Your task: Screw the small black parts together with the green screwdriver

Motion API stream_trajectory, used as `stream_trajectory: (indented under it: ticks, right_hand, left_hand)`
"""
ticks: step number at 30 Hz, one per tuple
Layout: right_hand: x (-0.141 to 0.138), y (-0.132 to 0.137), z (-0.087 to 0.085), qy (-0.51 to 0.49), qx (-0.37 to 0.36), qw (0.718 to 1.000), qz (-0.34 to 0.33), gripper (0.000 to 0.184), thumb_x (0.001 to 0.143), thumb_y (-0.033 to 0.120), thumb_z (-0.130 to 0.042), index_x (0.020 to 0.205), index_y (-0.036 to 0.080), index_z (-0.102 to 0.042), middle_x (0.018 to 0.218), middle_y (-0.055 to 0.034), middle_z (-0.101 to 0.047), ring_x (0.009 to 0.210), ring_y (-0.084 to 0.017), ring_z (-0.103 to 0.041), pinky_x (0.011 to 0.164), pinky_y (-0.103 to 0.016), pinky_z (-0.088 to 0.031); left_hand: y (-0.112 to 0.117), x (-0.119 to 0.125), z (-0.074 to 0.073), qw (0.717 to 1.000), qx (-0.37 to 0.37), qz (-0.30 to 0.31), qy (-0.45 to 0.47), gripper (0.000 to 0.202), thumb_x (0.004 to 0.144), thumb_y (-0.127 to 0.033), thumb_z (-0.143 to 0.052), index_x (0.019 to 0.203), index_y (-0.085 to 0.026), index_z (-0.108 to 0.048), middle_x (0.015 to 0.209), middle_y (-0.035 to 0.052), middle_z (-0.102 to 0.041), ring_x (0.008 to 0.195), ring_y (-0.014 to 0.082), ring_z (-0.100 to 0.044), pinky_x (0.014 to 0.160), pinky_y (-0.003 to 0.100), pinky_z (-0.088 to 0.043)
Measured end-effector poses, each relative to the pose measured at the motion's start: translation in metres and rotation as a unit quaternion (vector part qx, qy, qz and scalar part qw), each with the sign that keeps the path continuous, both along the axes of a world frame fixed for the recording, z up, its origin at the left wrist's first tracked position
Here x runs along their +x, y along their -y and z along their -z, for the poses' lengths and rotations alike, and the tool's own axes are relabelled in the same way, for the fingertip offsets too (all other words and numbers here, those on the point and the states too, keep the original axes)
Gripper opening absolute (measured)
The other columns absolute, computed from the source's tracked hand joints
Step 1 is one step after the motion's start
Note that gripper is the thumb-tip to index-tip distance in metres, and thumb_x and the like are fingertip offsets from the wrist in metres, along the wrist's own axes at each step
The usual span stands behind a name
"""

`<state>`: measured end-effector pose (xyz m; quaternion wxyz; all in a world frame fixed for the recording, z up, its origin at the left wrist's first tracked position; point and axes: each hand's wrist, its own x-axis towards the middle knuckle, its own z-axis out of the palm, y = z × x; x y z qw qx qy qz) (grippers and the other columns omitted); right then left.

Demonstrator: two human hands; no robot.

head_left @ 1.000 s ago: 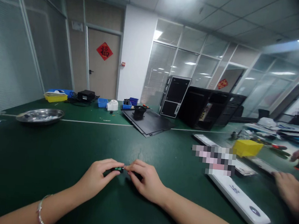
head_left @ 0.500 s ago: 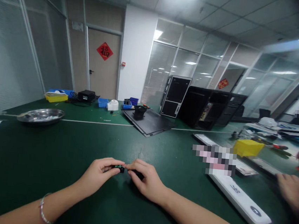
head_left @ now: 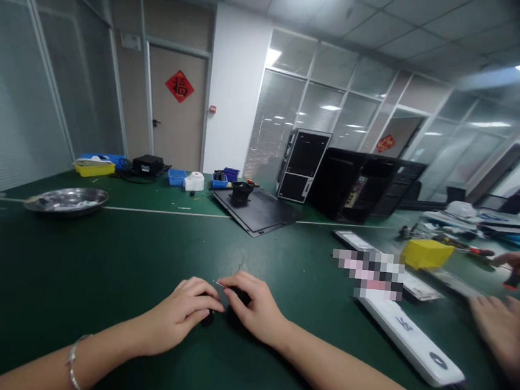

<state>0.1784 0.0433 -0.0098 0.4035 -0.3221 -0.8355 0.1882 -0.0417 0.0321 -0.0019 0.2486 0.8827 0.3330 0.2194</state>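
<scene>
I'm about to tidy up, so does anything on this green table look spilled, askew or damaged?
Small scraps lie loose on the green table in front of the white device, looking like stray debris. The black panel lies askew across the pale line. I see no clear spill or damage.

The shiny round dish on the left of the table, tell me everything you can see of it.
The dish is round and shallow, open at the top, and looks like polished metal. It sits upright on the left of the green table. Pieces, mostly whitish, lie inside, too small to identify. Nothing else seems to touch it.
</scene>
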Motion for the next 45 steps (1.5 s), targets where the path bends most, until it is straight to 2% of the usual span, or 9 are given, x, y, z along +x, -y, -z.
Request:
stream_trajectory:
  ticks: [4, 12, 16, 19, 22, 28, 32, 36, 45]
  right_hand:
    - [0.0, 0.0, -0.001, 0.014, -0.004, 1.0, 0.01, 0.021, 0.094, 0.015, -0.052, 0.109, 0.02, -0.066, 0.096, -0.005, -0.069, 0.088, -0.017, -0.064, 0.08, -0.029, -0.05]
    - [0.01, -0.003, -0.017, 0.097, -0.081, 0.991, 0.037, 0.024, 0.078, 0.009, -0.067, 0.1, 0.019, -0.064, 0.098, -0.0041, -0.067, 0.087, -0.018, -0.063, 0.077, -0.029, -0.049]
    - [0.01, 0.003, -0.026, 0.169, -0.119, 0.975, 0.087, 0.023, 0.074, 0.026, -0.077, 0.092, 0.019, -0.065, 0.091, -0.0038, -0.066, 0.077, -0.018, -0.062, 0.067, -0.027, -0.046]
    - [0.008, 0.009, -0.027, 0.224, -0.106, 0.963, 0.109, 0.029, 0.071, 0.035, -0.081, 0.089, 0.019, -0.065, 0.089, -0.0035, -0.065, 0.075, -0.019, -0.062, 0.063, -0.027, -0.042]
    - [0.006, 0.01, -0.022, 0.245, -0.096, 0.959, 0.108, 0.022, 0.073, 0.029, -0.077, 0.088, 0.02, -0.064, 0.088, -0.0032, -0.064, 0.074, -0.019, -0.062, 0.062, -0.026, -0.041]
    - [0.006, 0.006, -0.015, 0.166, -0.09, 0.979, 0.081, 0.018, 0.073, 0.018, -0.073, 0.088, 0.02, -0.062, 0.087, -0.0018, -0.064, 0.075, -0.017, -0.06, 0.065, -0.026, -0.043]
    - [0.004, 0.008, -0.017, 0.048, -0.033, 0.998, 0.037, 0.014, 0.08, 0.016, -0.065, 0.092, 0.021, -0.058, 0.088, -0.0016, -0.061, 0.077, -0.016, -0.059, 0.068, -0.026, -0.045]
    - [0.003, 0.011, -0.018, 0.02, -0.008, 1.0, 0.0, 0.016, 0.084, 0.016, -0.062, 0.098, 0.022, -0.058, 0.094, -0.0038, -0.062, 0.083, -0.017, -0.06, 0.072, -0.027, -0.047]
    - [0.001, 0.014, -0.015, 0.054, -0.003, 0.998, -0.016, 0.019, 0.084, 0.016, -0.061, 0.102, 0.023, -0.057, 0.098, -0.0042, -0.061, 0.083, -0.017, -0.06, 0.072, -0.027, -0.048]
  left_hand:
    - [-0.001, 0.0, 0.003, 1.0, 0.001, -0.002, 0.027, 0.036, 0.098, -0.017, -0.045, 0.124, -0.033, -0.062, 0.127, 0.0046, -0.063, 0.118, 0.0259, -0.052, 0.103, 0.041, -0.039]
    - [0.006, 0.004, -0.002, 0.994, 0.072, -0.084, 0.005, 0.017, 0.091, -0.03, -0.058, 0.107, -0.022, -0.061, 0.106, 0.0075, -0.065, 0.096, 0.0279, -0.057, 0.086, 0.041, -0.043]
    - [0.008, 0.008, -0.002, 0.989, 0.069, -0.124, -0.029, 0.031, 0.081, -0.039, -0.07, 0.103, -0.021, -0.061, 0.101, 0.0074, -0.062, 0.091, 0.0292, -0.055, 0.081, 0.041, -0.044]
    - [0.007, 0.008, 0.0, 0.993, 0.056, -0.097, -0.023, 0.022, 0.08, -0.031, -0.069, 0.099, -0.022, -0.061, 0.094, 0.0046, -0.062, 0.087, 0.0268, -0.056, 0.079, 0.039, -0.045]
    - [0.005, 0.007, 0.001, 0.995, 0.034, -0.088, 0.037, 0.023, 0.081, -0.019, -0.064, 0.104, -0.024, -0.06, 0.091, 0.0025, -0.06, 0.084, 0.0228, -0.058, 0.077, 0.034, -0.046]
    - [0.001, 0.008, 0.003, 0.976, -0.045, -0.115, 0.178, 0.027, 0.081, -0.018, -0.059, 0.108, -0.023, -0.059, 0.093, 0.0026, -0.061, 0.081, 0.019, -0.06, 0.078, 0.032, -0.05]
    - [0.0, 0.011, 0.006, 0.955, -0.146, -0.09, 0.242, 0.03, 0.081, -0.023, -0.062, 0.11, -0.021, -0.057, 0.089, 0.0021, -0.062, 0.079, 0.0172, -0.061, 0.078, 0.033, -0.05]
    - [0.0, 0.011, 0.008, 0.929, -0.235, -0.063, 0.278, 0.035, 0.08, -0.027, -0.068, 0.111, -0.02, -0.054, 0.093, 0.004, -0.065, 0.084, 0.0196, -0.066, 0.081, 0.037, -0.051]
    - [0.0, 0.011, 0.01, 0.928, -0.248, -0.057, 0.271, 0.032, 0.081, -0.025, -0.068, 0.11, -0.019, -0.057, 0.088, 0.002, -0.064, 0.079, 0.0179, -0.066, 0.077, 0.035, -0.051]
